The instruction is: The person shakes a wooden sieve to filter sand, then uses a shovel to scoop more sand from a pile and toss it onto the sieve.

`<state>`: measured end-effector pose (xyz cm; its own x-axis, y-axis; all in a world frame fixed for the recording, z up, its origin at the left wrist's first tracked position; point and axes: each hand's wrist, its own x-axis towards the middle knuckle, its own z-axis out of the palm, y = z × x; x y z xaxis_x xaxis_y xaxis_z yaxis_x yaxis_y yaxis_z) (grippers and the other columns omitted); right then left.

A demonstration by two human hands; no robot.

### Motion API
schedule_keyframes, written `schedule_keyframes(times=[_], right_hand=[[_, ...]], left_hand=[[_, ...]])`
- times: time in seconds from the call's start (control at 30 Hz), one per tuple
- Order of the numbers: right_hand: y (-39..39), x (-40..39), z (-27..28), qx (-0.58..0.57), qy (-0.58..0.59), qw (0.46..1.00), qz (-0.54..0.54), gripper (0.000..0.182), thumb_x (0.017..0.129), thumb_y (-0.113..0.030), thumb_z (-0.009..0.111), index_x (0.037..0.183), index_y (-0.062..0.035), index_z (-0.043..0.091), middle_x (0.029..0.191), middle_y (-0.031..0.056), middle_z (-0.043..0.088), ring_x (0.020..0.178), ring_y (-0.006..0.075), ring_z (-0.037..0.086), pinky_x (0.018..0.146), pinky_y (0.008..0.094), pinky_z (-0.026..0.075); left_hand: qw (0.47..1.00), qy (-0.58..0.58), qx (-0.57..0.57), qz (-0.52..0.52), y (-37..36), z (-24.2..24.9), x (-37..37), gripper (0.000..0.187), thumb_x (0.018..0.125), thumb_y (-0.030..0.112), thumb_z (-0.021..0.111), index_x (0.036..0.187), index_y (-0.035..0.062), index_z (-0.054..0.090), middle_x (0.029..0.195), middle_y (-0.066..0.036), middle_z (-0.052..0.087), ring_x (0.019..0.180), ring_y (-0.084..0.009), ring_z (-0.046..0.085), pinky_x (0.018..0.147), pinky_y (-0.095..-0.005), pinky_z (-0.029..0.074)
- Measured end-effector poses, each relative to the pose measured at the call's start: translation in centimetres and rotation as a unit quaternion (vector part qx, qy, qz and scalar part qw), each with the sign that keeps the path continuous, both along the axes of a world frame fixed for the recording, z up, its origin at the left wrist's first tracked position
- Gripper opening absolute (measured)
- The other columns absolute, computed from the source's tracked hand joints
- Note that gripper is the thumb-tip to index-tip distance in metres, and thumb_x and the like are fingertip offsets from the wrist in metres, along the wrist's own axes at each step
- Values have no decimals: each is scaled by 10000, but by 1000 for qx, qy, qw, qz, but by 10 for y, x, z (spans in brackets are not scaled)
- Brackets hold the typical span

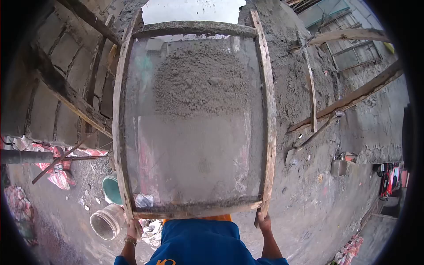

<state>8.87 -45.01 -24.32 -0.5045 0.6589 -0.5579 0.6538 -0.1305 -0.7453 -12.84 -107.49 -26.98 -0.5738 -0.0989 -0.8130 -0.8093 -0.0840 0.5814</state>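
Note:
A large sand sieve (268, 110) with a rough wooden frame and a fine mesh stretches out in front of me. Grey, crumbly sand (201, 79) is heaped on the far half of the mesh. The near half carries only a thin grey film, and I can see through it. My left hand (133, 229) is wrapped around the near end of the left rail, with a bracelet at the wrist. Around the right rail's near end my right hand (264, 223) is closed in the same way. The rails partly hide the fingers of both hands.
A white bucket (107, 222) and a green bucket (111, 189) stand left of the sieve. Wooden poles (73, 99) slant in at both sides. A shovel (309, 138) leans at the right near a metal container (339, 167). Red-and-white sacks (62, 176) lie left.

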Motion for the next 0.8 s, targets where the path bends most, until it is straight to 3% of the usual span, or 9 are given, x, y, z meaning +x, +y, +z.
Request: schedule_keyframes(times=[0.13,0.23,0.3,0.33,0.43,0.53,0.63,0.67,0.8], right_hand=[[-4,21,0,-6,11,1000,9,614,796,-418,670,1213,-6,488,1061,28,543,975,111,485,856,287,411],[49,-88,-9,5,-29,1000,7,495,806,-357,671,1087,38,569,817,89,632,808,157,600,738,310,484],[96,-187,20,217,-170,959,58,779,748,-645,585,985,96,621,835,228,647,856,314,644,756,392,483],[98,-237,84,225,-110,966,66,846,713,-699,570,981,101,630,890,284,639,914,365,634,782,411,471],[131,-319,200,287,-80,952,78,904,728,-718,529,941,157,605,851,283,638,889,355,641,775,400,473],[126,-331,245,259,-123,953,95,902,726,-713,535,948,159,601,850,288,639,873,364,644,769,407,473],[109,-245,115,302,-111,944,72,872,730,-698,549,1023,122,597,921,302,625,937,363,625,818,398,463],[92,-200,68,252,-124,959,31,729,758,-567,644,1046,101,613,974,239,642,930,291,621,820,362,465],[7,-42,8,41,12,999,23,485,844,-363,619,1097,44,543,878,55,599,832,129,554,724,297,465]], left_hand=[[998,57,32,-15,3,18,28,550,846,582,512,857,34,550,567,-80,541,451,-196,556,375,-319,474],[1000,27,2,4,52,-1,-86,544,846,616,482,775,82,555,547,-57,521,427,-180,534,369,-304,453],[995,22,-45,-82,118,73,-189,695,734,780,456,764,92,547,535,-53,503,408,-178,513,363,-303,424],[991,20,-70,-108,133,103,-232,700,721,785,470,765,91,548,536,-41,500,403,-179,504,368,-292,422],[977,104,-76,-170,175,216,-311,661,743,769,467,744,110,517,531,-8,492,390,-130,487,371,-276,421],[977,91,-63,-180,172,235,-320,655,743,769,468,751,116,514,536,-6,502,402,-128,493,382,-277,428],[983,84,-99,-130,132,146,-254,673,747,762,471,805,95,547,542,-28,511,407,-152,507,386,-281,434],[990,64,-77,-98,113,112,-215,671,772,737,466,821,73,555,545,-41,516,393,-171,502,371,-286,426],[1000,3,1,-22,13,4,-43,574,847,625,471,770,60,539,548,-73,541,415,-194,538,377,-307,463]])
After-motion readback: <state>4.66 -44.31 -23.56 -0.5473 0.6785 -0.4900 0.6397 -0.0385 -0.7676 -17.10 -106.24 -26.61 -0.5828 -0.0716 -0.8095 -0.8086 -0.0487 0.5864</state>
